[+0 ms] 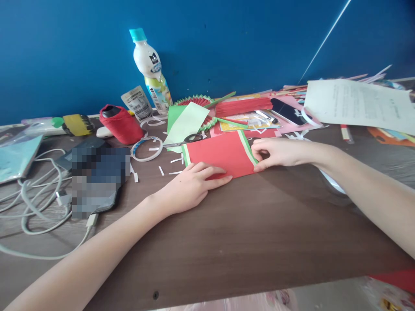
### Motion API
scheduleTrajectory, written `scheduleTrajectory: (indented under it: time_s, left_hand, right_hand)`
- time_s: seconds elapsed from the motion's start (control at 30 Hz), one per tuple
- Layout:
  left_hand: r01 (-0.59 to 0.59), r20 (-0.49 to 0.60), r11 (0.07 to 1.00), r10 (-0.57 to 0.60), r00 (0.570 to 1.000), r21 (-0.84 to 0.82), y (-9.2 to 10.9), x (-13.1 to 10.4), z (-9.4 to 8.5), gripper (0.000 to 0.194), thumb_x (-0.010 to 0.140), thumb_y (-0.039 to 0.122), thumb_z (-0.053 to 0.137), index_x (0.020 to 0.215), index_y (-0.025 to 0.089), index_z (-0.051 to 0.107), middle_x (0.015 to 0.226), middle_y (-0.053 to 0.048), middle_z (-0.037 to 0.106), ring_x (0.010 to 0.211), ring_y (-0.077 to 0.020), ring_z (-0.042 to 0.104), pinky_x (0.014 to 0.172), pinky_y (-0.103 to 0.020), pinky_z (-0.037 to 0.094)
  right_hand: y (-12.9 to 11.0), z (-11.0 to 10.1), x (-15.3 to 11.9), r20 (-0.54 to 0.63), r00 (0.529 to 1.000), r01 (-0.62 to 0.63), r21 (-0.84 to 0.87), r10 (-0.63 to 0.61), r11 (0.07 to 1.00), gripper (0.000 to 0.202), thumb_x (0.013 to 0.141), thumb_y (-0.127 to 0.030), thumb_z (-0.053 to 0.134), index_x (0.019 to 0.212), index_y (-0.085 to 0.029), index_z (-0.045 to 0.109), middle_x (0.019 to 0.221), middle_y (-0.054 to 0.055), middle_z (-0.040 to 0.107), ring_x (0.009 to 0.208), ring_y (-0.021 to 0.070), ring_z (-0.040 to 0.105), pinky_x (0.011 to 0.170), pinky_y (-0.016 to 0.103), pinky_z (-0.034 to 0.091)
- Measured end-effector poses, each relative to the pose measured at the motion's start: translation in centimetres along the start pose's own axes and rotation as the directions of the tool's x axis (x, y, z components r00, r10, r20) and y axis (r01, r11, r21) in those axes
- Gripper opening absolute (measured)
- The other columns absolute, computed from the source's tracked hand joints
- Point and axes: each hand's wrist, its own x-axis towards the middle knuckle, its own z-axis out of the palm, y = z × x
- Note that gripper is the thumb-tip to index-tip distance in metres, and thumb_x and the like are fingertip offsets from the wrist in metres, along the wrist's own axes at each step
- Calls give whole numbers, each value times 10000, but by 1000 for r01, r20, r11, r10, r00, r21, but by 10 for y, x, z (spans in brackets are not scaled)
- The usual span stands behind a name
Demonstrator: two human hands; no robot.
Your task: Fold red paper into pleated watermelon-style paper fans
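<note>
A red sheet of paper with green and pale green strips along its left and right edges lies flat on the brown table. My left hand rests on its lower left part, fingers stretched out over the paper. At the right edge, my right hand pinches the paper's green border between thumb and fingers. Just behind the sheet are a pair of scissors, partly covered, and a pale green paper. Small white strips are scattered to the left of the sheet.
A roll of white tape, a red cloth-wrapped object and a bottle stand to the left. A phone with white cables lies nearer. Folded red paper and a printed sheet lie at the back right, before a blue wall.
</note>
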Motion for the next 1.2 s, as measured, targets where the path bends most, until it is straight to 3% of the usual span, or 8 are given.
scheduleTrajectory:
  time_s: [0.2, 0.37, 0.53, 0.8, 0.9, 1.0, 1.2]
  left_hand:
    - [3, -25, 997, -5, 1000, -77, -1, -2, -1, 528, 838, 69, 299, 1315, 267, 403, 1305, -32, 477, 1088, -191, 437, 936, -363, 348]
    - [55, -209, 985, -89, 974, -162, -5, -4, 3, 264, 872, 259, 432, 1083, 178, 567, 1087, -70, 580, 983, -165, 519, 876, -303, 405]
    - [103, -353, 995, -96, 930, 1, -10, -4, 9, 201, 861, 286, 461, 921, 187, 625, 874, -48, 586, 813, -152, 536, 752, -284, 434]
    - [102, -349, 977, -31, 937, 186, -12, -6, 10, 246, 882, 254, 402, 926, 192, 635, 806, -41, 617, 752, -143, 557, 677, -259, 429]
    - [166, -353, 983, -129, 927, 78, -12, -4, 6, 266, 889, 245, 371, 880, 189, 631, 831, -45, 623, 769, -144, 562, 690, -261, 432]
    - [233, -343, 958, -279, 897, -169, -12, -1, -5, 230, 875, 231, 391, 830, 176, 610, 832, -38, 605, 779, -133, 558, 710, -246, 436]
    - [306, -168, 744, -487, 857, -594, -10, 0, -39, 191, 830, 289, 452, 774, 157, 579, 792, -11, 598, 755, -132, 541, 705, -243, 434]
  right_hand:
    - [0, 1, -3, -34, 994, -105, -88, 102, 991, 479, 671, -613, 554, 589, -189, 349, 692, -11, 444, 539, 104, 370, 501, 255, 260]
    - [-7, -1, -6, 33, 995, -97, 9, 96, 995, 423, 697, -538, 561, 572, -190, 355, 568, -37, 376, 497, 95, 336, 477, 248, 225]
    - [-13, -3, -8, 1, 1000, 19, 99, -19, 995, 207, 728, -404, 555, 699, -209, 491, 688, -19, 482, 589, 113, 437, 522, 243, 288]
    - [-21, 4, -7, -107, 976, 198, 99, -188, 975, 169, 732, -370, 564, 800, -215, 557, 869, 27, 579, 767, 166, 517, 643, 281, 364]
    - [-24, 6, -6, -153, 965, 227, 79, -213, 971, 151, 773, -337, 513, 813, -212, 587, 884, 41, 597, 771, 170, 531, 653, 289, 374]
    - [-26, 3, -9, -226, 954, 233, 143, -197, 962, 192, 793, -354, 492, 819, -211, 618, 884, 39, 620, 766, 169, 547, 688, 305, 387]
    - [-34, -10, -18, -342, 936, 243, 445, -87, 862, 266, 725, -465, 584, 782, -215, 655, 815, 29, 643, 766, 183, 567, 690, 328, 411]
